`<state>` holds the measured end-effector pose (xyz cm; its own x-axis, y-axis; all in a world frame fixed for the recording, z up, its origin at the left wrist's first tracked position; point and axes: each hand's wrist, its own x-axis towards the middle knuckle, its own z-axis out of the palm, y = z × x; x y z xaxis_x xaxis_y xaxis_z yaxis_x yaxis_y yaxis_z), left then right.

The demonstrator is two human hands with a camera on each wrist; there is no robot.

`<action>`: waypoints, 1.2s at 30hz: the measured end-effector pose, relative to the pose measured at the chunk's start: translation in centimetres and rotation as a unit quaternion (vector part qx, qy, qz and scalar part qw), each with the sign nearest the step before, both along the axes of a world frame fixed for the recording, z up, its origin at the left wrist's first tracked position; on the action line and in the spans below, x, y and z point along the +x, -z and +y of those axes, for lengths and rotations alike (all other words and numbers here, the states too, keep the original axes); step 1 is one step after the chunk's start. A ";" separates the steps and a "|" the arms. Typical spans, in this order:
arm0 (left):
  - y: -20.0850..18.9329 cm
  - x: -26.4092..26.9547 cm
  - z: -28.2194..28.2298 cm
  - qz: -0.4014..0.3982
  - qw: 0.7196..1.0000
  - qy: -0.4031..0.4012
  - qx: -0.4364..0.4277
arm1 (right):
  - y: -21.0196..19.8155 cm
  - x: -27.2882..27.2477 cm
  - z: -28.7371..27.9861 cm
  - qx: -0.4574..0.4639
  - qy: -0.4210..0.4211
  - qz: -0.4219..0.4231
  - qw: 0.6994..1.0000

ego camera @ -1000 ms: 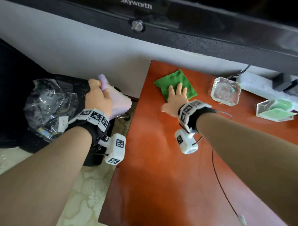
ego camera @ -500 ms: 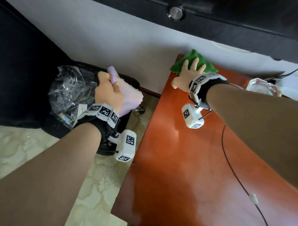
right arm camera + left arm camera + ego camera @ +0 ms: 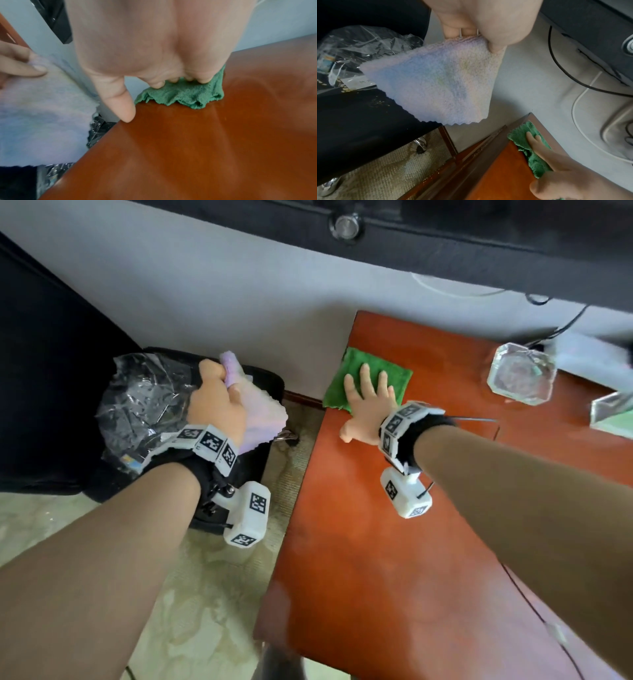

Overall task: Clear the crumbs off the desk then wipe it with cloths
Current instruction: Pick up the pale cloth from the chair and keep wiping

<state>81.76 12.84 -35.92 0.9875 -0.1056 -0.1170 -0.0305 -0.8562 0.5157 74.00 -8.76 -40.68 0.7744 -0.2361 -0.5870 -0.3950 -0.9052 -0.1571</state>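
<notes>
The desk (image 3: 394, 559) shows bare reddish wood with no crumbs that I can make out, so the clearing looks done and the wiping under way; most of the top seems left to cover; the bin (image 3: 144, 405) stands off the desk's left edge, crumbs scattered on it in the left wrist view; the lilac cloth (image 3: 436, 83) hangs over that bin, gripped at its upper edge by the left hand (image 3: 215, 409), its long axis running down to a drooping corner; the green cloth (image 3: 368, 383) lies flat at the far left corner, slightly skewed to the edges, under the right hand (image 3: 368, 402), fingers straight and spread, pressing down.
</notes>
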 end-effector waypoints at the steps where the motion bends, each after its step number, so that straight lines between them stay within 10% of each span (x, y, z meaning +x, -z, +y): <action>1: 0.1 -0.3 0.2 0.005 1.000 0.012 0.000 | -0.1 -1.1 0.9 0.002 -0.001 0.003 1.000; 9: 0.5 -3.3 3.1 0.044 0.994 0.104 0.005 | -0.5 -14.3 8.2 0.049 0.009 0.044 0.998; 16: -0.5 -5.6 7.5 0.038 0.986 0.164 0.001 | -0.5 -11.8 9.7 0.037 0.191 0.029 0.980; 24: -1.1 -8.2 10.6 0.040 0.982 0.183 0.006 | -0.8 -22.3 23.0 0.081 0.053 0.021 0.995; 36: 0.3 -15.8 13.6 0.048 0.983 0.175 0.021 | 0.7 -28.9 18.1 0.020 0.194 -0.004 0.981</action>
<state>65.92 26.43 -36.26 0.8761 -0.4293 -0.2193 -0.2796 -0.8231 0.4943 45.12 9.38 -41.39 0.6355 -0.4906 -0.5962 -0.7068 -0.6805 -0.1934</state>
